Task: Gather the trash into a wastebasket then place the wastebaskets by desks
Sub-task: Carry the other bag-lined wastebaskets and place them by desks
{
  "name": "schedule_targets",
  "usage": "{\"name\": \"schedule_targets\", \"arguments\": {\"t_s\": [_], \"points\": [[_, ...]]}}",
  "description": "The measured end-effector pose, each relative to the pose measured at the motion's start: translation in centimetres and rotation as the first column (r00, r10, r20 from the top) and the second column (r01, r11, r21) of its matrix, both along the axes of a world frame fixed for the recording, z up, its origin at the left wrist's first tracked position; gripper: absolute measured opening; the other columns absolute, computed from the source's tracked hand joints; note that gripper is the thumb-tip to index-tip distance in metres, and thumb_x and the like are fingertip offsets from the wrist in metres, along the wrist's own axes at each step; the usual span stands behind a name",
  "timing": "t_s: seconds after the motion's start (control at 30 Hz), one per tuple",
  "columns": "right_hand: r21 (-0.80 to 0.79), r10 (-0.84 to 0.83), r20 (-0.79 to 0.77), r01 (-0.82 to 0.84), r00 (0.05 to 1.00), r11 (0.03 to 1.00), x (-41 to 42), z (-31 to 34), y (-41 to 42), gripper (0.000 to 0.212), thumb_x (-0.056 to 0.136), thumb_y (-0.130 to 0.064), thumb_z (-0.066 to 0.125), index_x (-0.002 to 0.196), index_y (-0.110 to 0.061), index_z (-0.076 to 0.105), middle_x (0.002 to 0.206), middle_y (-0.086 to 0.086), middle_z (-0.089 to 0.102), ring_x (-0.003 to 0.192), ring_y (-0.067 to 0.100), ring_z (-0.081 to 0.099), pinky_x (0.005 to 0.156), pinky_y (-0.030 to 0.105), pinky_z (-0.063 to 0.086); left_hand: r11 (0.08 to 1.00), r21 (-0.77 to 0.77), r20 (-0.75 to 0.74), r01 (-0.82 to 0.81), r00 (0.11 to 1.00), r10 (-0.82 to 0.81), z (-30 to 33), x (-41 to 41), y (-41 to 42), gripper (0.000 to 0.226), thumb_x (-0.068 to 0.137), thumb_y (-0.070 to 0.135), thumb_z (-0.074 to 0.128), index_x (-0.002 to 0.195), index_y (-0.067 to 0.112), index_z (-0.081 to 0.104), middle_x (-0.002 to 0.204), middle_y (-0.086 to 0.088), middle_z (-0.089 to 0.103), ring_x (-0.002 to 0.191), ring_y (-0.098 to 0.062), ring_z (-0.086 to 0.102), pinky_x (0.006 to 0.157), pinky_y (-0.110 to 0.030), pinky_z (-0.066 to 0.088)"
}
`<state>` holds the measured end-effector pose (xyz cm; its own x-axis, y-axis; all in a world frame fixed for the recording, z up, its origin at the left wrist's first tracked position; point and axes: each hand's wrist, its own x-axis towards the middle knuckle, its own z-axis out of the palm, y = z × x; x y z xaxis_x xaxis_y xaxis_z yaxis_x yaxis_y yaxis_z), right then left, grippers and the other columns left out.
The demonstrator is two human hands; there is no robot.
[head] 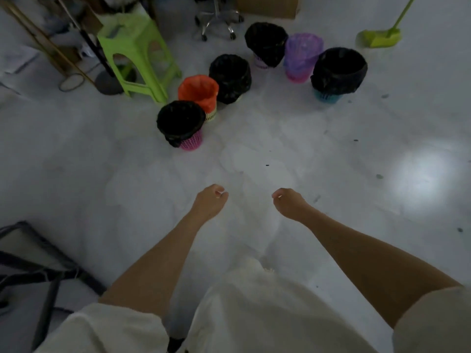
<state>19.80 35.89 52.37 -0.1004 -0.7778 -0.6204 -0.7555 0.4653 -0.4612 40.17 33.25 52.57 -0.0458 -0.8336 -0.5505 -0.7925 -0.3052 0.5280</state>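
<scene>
Closest to my view, a white garment (254,314) fills the bottom edge, cut off by the frame so I cannot make out its shape. Both bare forearms reach forward and down over the pale floor (331,154). My left hand (210,200) has its fingers curled in toward the palm; something small and pale glints at the fingertips, too tiny for me to say whether it is held trash or just nails. My right hand (286,200) is curled the same way, with a similar pale speck at the thumb side, so I cannot tell what either grips, if anything. Well ahead on the floor six wastebaskets stand in a loose arc: a black-lined pink basket (182,124) nearest, an orange-lined basket (198,93) touching behind it, a black-lined basket (230,77) whose body is hidden by its liner, another black-lined basket (266,43) with a pink base, a purple-lined basket (302,56), and a black-lined teal basket (339,71) at the right end. Their insides are too dark to read. A green stool (137,52) stands just left of the arc, a chair base (219,19) is cut off at the top edge, and a green dustpan (381,38) lies far right. A dark frame (38,263) at lower left is blurred and partly cut off.
</scene>
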Motion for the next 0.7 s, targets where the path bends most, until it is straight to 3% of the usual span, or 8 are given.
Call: {"name": "schedule_targets", "arguments": {"t_s": [0.23,0.37,0.53,0.7], "points": [[-0.015,0.171,0.071,-0.170,0.983,0.985,2.1,-1.5,-17.6,0.037,0.094,-0.012,0.041,0.126,-0.011,0.058,0.133,0.010,0.058,0.124,0.028,0.053,0.097,0.027,0.041,0.975,0.083,0.082,-0.208,0.976,0.201,-2.0,2.6,-13.6,0.040,0.096,0.029,0.047,0.131,0.010,0.052,0.135,-0.014,0.054,0.124,-0.030,0.051,0.103,-0.032,0.041],[0.019,0.220,0.043,-0.221,0.974,0.975,2.8,-3.0,-29.1,0.037,0.095,-0.012,0.040,0.128,-0.009,0.057,0.134,0.011,0.057,0.125,0.028,0.052,0.100,0.029,0.041,0.948,0.132,0.047,-0.290,0.957,0.286,-4.6,2.8,-23.9,0.040,0.097,0.028,0.046,0.132,0.010,0.051,0.135,-0.013,0.055,0.124,-0.029,0.051,0.102,-0.031,0.042],[0.085,0.256,0.034,-0.258,0.966,0.962,3.7,-3.0,-41.9,0.037,0.096,-0.014,0.040,0.130,-0.010,0.055,0.134,0.012,0.056,0.121,0.029,0.055,0.090,0.028,0.043,0.908,0.190,0.006,-0.374,0.925,0.380,-4.9,3.5,-35.4,0.042,0.098,0.029,0.043,0.136,0.012,0.047,0.138,-0.010,0.052,0.125,-0.027,0.049,0.098,-0.027,0.039],[0.100,0.299,0.036,-0.302,0.953,0.948,5.4,-2.9,-53.0,0.039,0.095,-0.015,0.039,0.131,-0.010,0.053,0.134,0.011,0.056,0.122,0.027,0.053,0.097,0.032,0.043,0.861,0.168,0.029,-0.479,0.876,0.482,-4.2,5.4,-45.6,0.040,0.097,0.025,0.043,0.134,0.013,0.051,0.134,-0.012,0.055,0.121,-0.030,0.053,0.093,-0.028,0.042]]}}
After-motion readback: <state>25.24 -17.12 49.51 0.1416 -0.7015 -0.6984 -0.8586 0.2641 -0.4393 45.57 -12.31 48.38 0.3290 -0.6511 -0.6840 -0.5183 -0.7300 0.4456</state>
